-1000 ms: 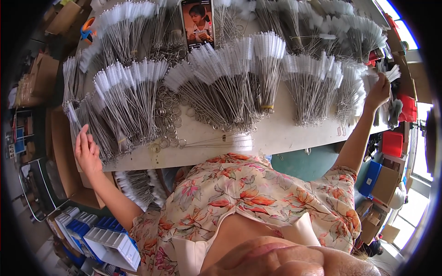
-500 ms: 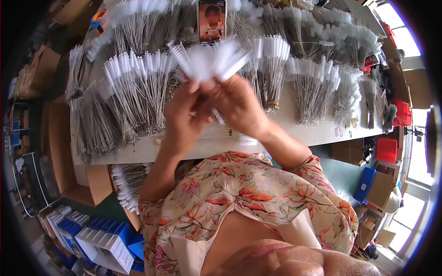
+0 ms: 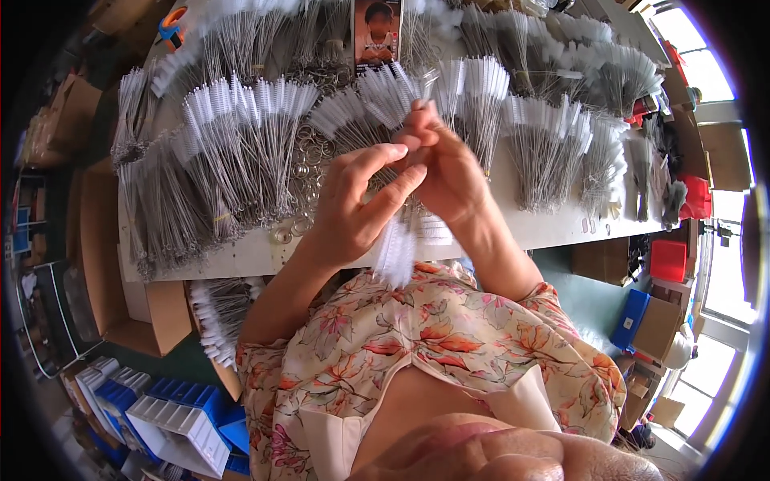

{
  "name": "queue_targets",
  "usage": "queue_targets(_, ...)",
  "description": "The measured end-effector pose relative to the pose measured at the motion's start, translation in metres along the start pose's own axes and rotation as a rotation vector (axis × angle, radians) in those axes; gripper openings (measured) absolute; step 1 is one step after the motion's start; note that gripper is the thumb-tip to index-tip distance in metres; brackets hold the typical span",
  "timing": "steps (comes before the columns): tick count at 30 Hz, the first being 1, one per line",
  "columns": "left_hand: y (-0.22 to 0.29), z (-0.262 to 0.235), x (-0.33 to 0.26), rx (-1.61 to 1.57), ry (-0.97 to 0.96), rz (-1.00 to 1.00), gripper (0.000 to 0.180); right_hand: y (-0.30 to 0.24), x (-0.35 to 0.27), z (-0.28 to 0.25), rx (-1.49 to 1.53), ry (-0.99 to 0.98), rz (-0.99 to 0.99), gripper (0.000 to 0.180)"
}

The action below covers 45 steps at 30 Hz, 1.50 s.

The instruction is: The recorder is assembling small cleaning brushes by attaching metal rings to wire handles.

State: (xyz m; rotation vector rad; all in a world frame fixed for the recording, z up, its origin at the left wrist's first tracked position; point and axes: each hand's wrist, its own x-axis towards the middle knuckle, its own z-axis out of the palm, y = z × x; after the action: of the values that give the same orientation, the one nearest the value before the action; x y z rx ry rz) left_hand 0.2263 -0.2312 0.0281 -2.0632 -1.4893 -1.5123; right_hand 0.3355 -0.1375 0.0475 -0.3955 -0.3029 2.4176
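A small bundle of wire brushes with white bristles hangs beneath my hands, bristle ends toward me and blurred. My right hand is closed around its wire stems, and shiny wire ends poke up above the fingers. My left hand meets it from the left, thumb and forefinger against the right fingers. What those left fingertips pinch is hidden. Just beyond my hands, more white-bristled brushes lie on the table. Metal rings lie to the left of my hands.
Several brush bundles cover the pale table on both sides. A phone showing a picture stands at the back; an orange tape roll is at the far left. Cardboard boxes and blue and white bins stand lower left.
The bundle has turned over: its bristles pointed away from me and now hang toward me. My hands have shifted right, uncovering brushes and rings on the table.
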Motion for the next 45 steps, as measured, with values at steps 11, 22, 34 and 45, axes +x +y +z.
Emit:
queue_targets(11, 0.015, -0.020, 0.024, -0.724, -0.290, -0.302, 0.087, -0.014, -0.046, 0.025, -1.547, -0.379, -0.158, 0.011)
queue_targets(22, 0.025, -0.023, -0.004, -0.376, -0.321, -0.124, 0.022, -0.042, -0.071, -0.010, -1.152, -0.241, 0.527, 0.015)
queue_targets(34, 0.005, -0.029, -0.117, 0.256, -0.366, -0.828, 0.017, -0.025, -0.112, -0.088, -1.995, -0.145, -0.253, 0.007)
queue_targets(45, 0.004, -0.040, -0.092, -0.614, -0.159, -1.150, 0.009, 0.052, -0.057, -0.064, -1.995, -0.467, -0.253, 0.010)
